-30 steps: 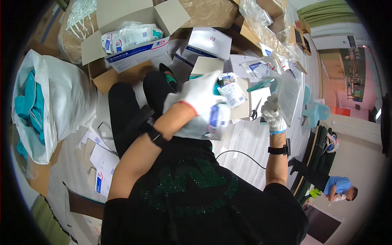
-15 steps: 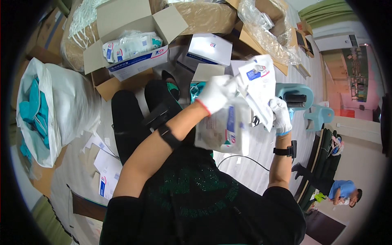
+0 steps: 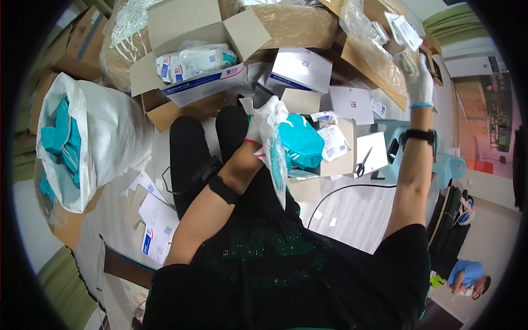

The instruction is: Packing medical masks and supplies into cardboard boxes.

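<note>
My left hand point(image 3: 264, 118), in a white glove, is closed on the top of a white and clear plastic pouch point(image 3: 278, 165) that hangs nearly edge-on, with teal showing through it. Right beside the pouch are teal face masks point(image 3: 301, 143) in an open box point(image 3: 344, 140); the pouch hides part of them. Far to the right, my gloved right hand point(image 3: 413, 74) is stretched out with its fingers apart. Just beyond its fingertips is a flat white printed packet point(image 3: 404, 31), apart from the hand.
Black scissors point(image 3: 362, 163) lie on the box's white flap. A carton point(image 3: 206, 85) of packets stands ahead, beside closed white boxes point(image 3: 301, 69). A white sack point(image 3: 110, 126) of teal masks is at left. Teal stools point(image 3: 448, 165) and a seated person point(image 3: 467, 275) are at right.
My right hand has let go of the white packet and swung far out to the right; the packet is beyond it. My left hand has moved left and nearer with the pouch, uncovering the teal masks.
</note>
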Motion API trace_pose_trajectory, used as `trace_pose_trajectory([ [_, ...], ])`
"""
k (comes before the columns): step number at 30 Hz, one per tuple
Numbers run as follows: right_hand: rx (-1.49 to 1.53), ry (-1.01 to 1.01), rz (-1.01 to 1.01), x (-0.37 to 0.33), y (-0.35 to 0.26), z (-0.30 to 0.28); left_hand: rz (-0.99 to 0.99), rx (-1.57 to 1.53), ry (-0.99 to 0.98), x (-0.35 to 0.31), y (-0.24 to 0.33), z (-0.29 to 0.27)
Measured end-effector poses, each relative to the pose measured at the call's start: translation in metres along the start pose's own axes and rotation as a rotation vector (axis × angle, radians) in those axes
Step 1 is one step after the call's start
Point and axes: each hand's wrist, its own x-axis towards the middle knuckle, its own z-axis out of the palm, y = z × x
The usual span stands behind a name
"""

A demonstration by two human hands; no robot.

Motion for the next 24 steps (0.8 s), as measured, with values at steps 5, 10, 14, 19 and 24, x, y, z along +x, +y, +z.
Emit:
trace_pose_trajectory([
  [5, -0.203, -0.49, 0.045, -0.182, 0.041, 0.13, 0.147, -0.513, 0.774, 0.002, 0.012, 0.074],
  [10, -0.536, -0.313, 0.033, -0.304, 0.066, 0.163, 0.236, 0.4, 0.982, 0.026, -0.039, -0.037],
  [14, -0.363, -0.013, 0.246, -0.306, 0.087, 0.139, 0.289, 0.275, 0.71, 0.029, -0.056, -0.052],
  [19, -0.441, -0.109, 0.292, -0.292, 0.086, 0.082, 0.223, 0.205, 0.362, 0.011, -0.005, 0.058],
  [24, -0.488, -0.21, 0.349, -0.285, 0.068, 0.094, 0.018, 0.587, 0.09, -0.009, 0.037, 0.05],
])
